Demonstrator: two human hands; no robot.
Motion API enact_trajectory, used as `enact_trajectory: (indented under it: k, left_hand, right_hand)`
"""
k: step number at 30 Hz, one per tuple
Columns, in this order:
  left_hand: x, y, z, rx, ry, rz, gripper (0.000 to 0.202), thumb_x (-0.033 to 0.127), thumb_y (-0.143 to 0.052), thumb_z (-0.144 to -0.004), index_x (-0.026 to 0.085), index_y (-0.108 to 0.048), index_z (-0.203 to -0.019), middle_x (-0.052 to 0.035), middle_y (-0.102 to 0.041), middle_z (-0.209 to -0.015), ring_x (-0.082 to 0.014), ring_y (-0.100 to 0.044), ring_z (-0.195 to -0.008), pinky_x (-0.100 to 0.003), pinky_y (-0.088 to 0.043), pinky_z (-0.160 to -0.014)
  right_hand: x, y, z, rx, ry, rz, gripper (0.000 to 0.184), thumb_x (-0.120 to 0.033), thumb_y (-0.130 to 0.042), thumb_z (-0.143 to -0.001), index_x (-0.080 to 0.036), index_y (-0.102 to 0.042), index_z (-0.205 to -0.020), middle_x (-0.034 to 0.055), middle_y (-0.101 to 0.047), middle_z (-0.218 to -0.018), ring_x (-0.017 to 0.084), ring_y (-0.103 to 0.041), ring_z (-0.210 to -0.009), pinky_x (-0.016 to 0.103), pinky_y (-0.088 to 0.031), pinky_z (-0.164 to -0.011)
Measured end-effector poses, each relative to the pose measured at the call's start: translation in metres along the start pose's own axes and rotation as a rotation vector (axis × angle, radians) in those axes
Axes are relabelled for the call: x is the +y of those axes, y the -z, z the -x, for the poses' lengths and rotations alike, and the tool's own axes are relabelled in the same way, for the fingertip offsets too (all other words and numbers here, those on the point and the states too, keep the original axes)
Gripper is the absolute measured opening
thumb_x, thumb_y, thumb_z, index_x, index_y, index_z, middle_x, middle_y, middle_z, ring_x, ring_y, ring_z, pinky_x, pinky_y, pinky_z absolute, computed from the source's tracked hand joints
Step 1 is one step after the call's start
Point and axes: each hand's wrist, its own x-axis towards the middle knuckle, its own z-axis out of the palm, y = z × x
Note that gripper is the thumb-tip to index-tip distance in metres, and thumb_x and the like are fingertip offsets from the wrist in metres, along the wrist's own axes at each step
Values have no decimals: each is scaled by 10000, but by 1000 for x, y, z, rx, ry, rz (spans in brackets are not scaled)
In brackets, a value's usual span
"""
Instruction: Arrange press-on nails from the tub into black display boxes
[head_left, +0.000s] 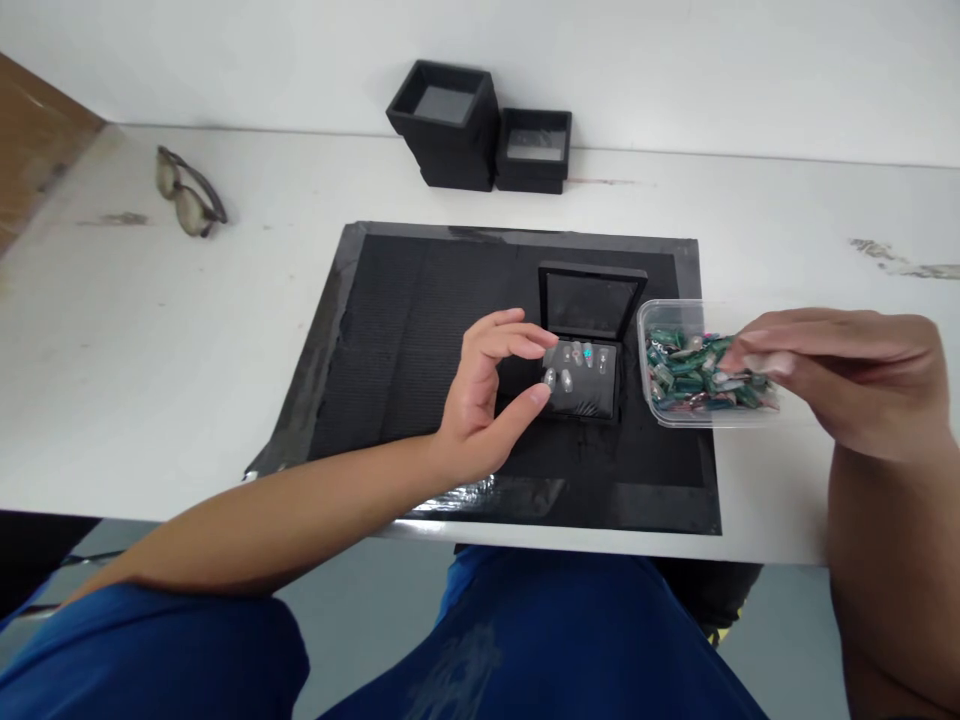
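A small black hinged display box (586, 345) stands open on a black mat (420, 330), with several small press-on nails set on its dark base. My left hand (487, 390) curls around the box's left side, thumb and fingers touching its edge. My right hand (840, 375) hovers over a clear plastic tub (701, 375) of green and silver nails, fingers pinched together; what they hold is too small to name.
Two stacks of black boxes (450, 125) (534, 150) stand at the back by the wall. A pair of glasses (187, 192) lies at the far left of the white table (150, 330). My blue-clad knees are below the table's front edge.
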Motion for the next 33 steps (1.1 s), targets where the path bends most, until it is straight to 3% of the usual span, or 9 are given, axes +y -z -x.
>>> enact_trajectory:
  k: [5,9,13,18,23,28,33]
  left_hand:
    - [4,1,-2,20,-35,-2,213,223,-633,-904,257,-559,-1101,-31,-705,-1085,-209,-583,-1156,-485,-440,-1111]
    - [10,3,-6,10,-107,41,177,121,-608,-889,244,-576,-1012,-19,-720,-959,-167,-627,-943,-376,-517,-908]
    - [15,2,-11,-60,-227,101,224,44,-651,-819,206,-570,-951,-13,-713,-869,-126,-657,-816,-302,-546,-797]
    - [15,-2,-11,-138,-413,125,234,119,-761,-784,219,-608,-930,15,-700,-824,-102,-672,-723,-233,-566,-667]
    - [12,-1,-4,-227,-564,82,133,251,-761,-839,280,-670,-931,67,-596,-682,-87,-618,-587,-244,-509,-539]
    - [14,3,-6,-278,-619,48,109,254,-771,-828,321,-693,-864,88,-660,-725,-76,-662,-613,-235,-555,-575]
    - [16,0,-6,-160,-545,59,89,250,-738,-842,267,-706,-923,48,-755,-810,-90,-696,-617,-228,-580,-569]
  right_hand:
    - [1,1,0,-141,56,-274,303,-210,-638,-959,-369,-757,-1188,46,-755,-826,183,-693,-710,418,-569,-657]
    - [0,-3,-1,-182,75,-367,282,-226,-660,-951,-373,-765,-1169,17,-674,-707,125,-580,-595,377,-497,-605]
    - [-8,-12,-1,-218,39,-361,228,-281,-669,-952,-392,-781,-1117,2,-621,-634,118,-547,-572,354,-464,-581]
    - [-24,-45,4,-171,129,-147,364,-66,-677,-868,-287,-772,-1142,21,-649,-724,136,-557,-577,345,-470,-549]
    - [-31,-78,9,-223,405,323,191,-73,-708,-846,-212,-750,-971,-11,-628,-656,131,-542,-587,310,-460,-559]
    - [-25,-88,14,-257,381,340,163,-95,-701,-857,-185,-703,-993,-10,-665,-693,127,-563,-587,302,-475,-569]
    - [-24,-89,15,-271,368,370,132,-95,-703,-851,-184,-674,-944,-10,-663,-681,129,-554,-587,305,-467,-564]
